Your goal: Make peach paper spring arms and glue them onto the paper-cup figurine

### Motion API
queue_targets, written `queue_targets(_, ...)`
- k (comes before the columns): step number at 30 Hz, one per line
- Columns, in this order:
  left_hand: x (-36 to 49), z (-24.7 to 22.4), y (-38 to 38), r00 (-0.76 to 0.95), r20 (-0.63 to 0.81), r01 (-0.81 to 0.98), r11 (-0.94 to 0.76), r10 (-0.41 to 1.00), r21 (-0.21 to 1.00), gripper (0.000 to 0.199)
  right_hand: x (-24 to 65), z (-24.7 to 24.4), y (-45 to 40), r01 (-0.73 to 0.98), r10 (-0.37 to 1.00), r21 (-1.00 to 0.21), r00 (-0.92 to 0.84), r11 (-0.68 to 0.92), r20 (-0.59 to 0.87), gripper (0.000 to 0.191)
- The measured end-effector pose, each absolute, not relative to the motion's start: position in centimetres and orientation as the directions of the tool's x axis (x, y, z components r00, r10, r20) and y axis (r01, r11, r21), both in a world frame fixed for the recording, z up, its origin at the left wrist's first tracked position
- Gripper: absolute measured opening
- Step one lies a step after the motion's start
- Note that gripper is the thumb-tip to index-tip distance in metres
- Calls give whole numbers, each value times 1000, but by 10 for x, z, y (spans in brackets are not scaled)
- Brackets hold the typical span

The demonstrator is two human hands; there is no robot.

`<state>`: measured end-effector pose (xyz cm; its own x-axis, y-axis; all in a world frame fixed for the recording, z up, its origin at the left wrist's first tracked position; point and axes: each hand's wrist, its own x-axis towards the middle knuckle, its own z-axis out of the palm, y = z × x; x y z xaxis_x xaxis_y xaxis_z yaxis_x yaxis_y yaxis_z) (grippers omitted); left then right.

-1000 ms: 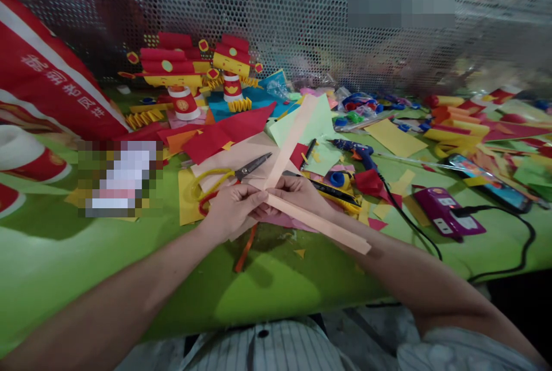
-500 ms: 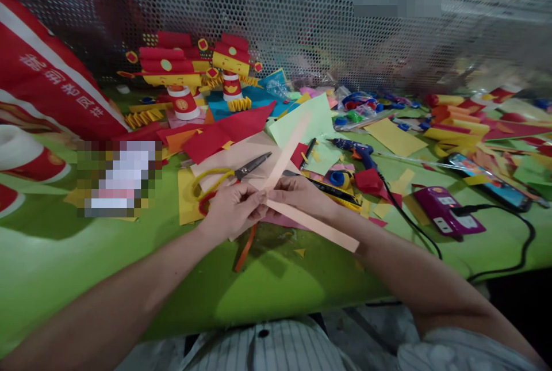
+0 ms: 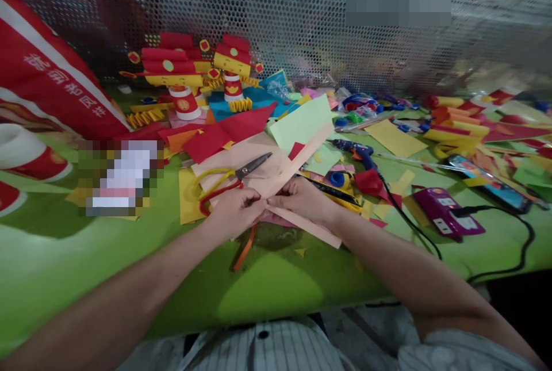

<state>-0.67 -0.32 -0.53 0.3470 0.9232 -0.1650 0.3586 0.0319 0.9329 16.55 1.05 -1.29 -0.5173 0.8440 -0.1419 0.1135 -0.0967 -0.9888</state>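
Pale peach paper strips (image 3: 297, 164) cross in a V where my two hands meet. One arm of the V points up and right; the other slants down over my right wrist. My left hand (image 3: 237, 207) pinches the strips near the crossing. From the other side my right hand (image 3: 302, 201) grips them, thumb on top. Scissors (image 3: 254, 165) with yellow and red handles lie open on peach paper (image 3: 219, 161) just beyond my left hand. Beneath the hands, an orange paper strip (image 3: 244, 250) pokes out.
Paper figures (image 3: 185, 103) in red and yellow stand at the back left. A blue glue gun (image 3: 357, 151), a purple power socket (image 3: 448, 213) with a cord and a phone (image 3: 487, 181) lie at right. Paper cups (image 3: 32, 155) are at far left, scraps all around.
The upper arm of the peach strip has swung down to the right. The lower arm's end has shifted slightly left. Both hands keep their hold at the crossing.
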Motion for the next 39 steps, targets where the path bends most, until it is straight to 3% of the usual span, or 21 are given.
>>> queue_targets(4, -8, -5, -3, 411, -105, 427, -90, 906, 900, 26, 165, -9, 9, 276, 888, -960, -450, 40, -92, 25)
queue_targets(9, -7, 1, -6, 351, -111, 457, -67, 930, 887, 30, 167, 4, 1, 520, 922, -816, -385, 253, 41, 22)
queue_targets(12, -6, 0, -7, 292, -103, 474, -50, 951, 879, 31, 170, 8, -3, 607, 865, -634, -451, 479, 221, 23)
queue_targets(16, -7, -3, -7, 223, -43, 482, -72, 974, 873, 31, 173, 3, -7, 606, 678, -309, -619, 733, 396, 29)
queue_targets(20, -8, 0, -7, 220, 21, 496, -130, 975, 858, 30, 168, -1, -9, 643, 571, -33, -653, 765, 497, 28)
queue_targets(24, -6, 5, -7, 188, -43, 384, -33, 981, 923, 29, 165, -1, -10, 644, 513, 115, -694, 756, 506, 30)
queue_targets(32, -4, 2, -7, 214, -143, 74, 130, 966, 989, 23, 164, -2, -9, 665, 508, 206, -703, 718, 498, 29)
queue_targets(39, -6, 1, -6, 213, -60, 84, 43, 975, 996, 24, 165, -3, -10, 666, 506, 243, -713, 705, 484, 31)
